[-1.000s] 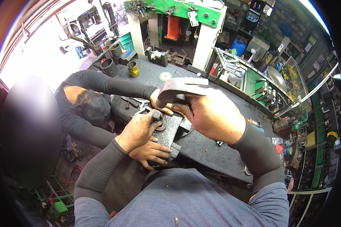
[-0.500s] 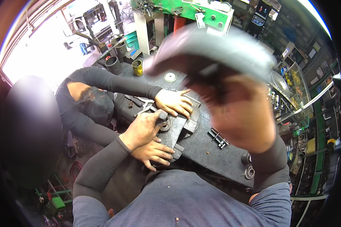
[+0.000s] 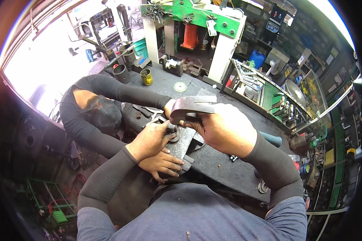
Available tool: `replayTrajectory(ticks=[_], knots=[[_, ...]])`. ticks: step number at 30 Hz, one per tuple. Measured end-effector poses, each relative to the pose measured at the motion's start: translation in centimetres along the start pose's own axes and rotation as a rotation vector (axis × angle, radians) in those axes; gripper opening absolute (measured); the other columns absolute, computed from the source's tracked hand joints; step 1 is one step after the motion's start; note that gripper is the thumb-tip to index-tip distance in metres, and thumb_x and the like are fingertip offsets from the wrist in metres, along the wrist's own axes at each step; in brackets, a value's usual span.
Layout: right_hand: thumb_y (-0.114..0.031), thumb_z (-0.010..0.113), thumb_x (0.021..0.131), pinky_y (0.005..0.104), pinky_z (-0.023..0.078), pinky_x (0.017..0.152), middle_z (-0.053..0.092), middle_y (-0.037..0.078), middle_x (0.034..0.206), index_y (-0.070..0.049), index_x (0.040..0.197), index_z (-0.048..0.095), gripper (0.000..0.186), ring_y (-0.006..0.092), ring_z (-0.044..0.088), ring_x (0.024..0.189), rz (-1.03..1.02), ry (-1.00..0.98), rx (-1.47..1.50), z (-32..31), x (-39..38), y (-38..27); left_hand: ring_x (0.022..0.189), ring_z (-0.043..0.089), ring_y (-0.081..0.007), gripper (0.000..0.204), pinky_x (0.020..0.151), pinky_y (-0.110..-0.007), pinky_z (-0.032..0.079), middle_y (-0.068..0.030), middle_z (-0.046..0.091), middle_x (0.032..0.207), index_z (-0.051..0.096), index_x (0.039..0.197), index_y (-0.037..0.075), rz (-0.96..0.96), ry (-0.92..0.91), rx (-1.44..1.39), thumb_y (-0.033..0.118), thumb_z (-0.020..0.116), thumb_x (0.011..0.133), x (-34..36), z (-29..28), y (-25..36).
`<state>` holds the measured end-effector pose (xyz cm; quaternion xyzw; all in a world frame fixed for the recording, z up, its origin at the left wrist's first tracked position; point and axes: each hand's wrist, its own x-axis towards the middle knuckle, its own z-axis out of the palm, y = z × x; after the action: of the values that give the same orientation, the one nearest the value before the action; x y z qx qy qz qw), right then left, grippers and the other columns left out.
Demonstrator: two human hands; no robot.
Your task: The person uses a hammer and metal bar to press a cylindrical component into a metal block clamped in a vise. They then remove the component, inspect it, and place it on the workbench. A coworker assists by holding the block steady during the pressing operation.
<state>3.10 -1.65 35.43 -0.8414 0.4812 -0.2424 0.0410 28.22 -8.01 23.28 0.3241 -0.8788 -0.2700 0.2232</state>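
My right hand is closed around a claw hammer, its dark metal head hanging over the work. Below it, my left hand grips a short dark metal cylinder standing against a round metal ring. This ring rests on a flat grey steel plate on the workbench. A co-worker's hand presses flat near the plate's close edge. The co-worker's other hand is mostly hidden behind the hammer head.
The co-worker leans in from the left in a dark cap. On the bench are a yellow can, a pale disc and ring parts. A tool tray and green press frame stand beyond.
My right hand has swung the hammer down and to the left, from a blurred raised position to just above the cylinder. My left hand and the co-worker's near hand have barely moved.
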Motion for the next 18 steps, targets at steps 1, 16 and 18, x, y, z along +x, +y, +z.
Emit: replayTrajectory(ticks=[1, 16, 18], knots=[[-0.037, 0.07, 0.105, 0.0518, 0.061, 0.068, 0.076, 0.021, 0.088, -0.006, 0.124, 0.073, 0.036, 0.0451, 0.074, 0.077, -0.008, 0.011, -0.003, 0.2, 0.0, 0.2, 0.098, 0.073, -0.0472, 0.025, 0.086, -0.052, 0.058, -0.0236, 0.075, 0.105, 0.068, 0.122, 0.002, -0.002, -0.011, -0.013, 0.013, 0.074, 0.101, -0.1, 0.0, -0.4], [-0.024, 0.079, 0.1, 0.0465, 0.062, 0.076, 0.078, 0.02, 0.098, -0.008, 0.122, 0.076, 0.028, 0.0406, 0.076, 0.081, 0.075, -0.064, -0.014, -2.5, 2.0, -1.3, 0.1, 0.074, -0.0453, 0.02, 0.087, -0.05, 0.059, -0.0237, 0.076, 0.107, 0.071, 0.118, 0.002, 0.007, -0.093, -0.026, 0.011, 0.073, 0.1, -0.1, 0.3, -0.8], [-0.015, 0.08, 0.099, 0.0423, 0.061, 0.077, 0.079, 0.019, 0.099, -0.006, 0.121, 0.075, 0.024, 0.0355, 0.076, 0.083, -0.072, 0.224, 0.161, -4.2, 3.5, -2.3, 0.099, 0.074, -0.0457, 0.02, 0.086, -0.05, 0.059, -0.0236, 0.075, 0.107, 0.071, 0.118, 0.002, 0.0, -0.091, 0.002, 0.01, 0.073, 0.1, -1.1, 0.5, -1.7]])
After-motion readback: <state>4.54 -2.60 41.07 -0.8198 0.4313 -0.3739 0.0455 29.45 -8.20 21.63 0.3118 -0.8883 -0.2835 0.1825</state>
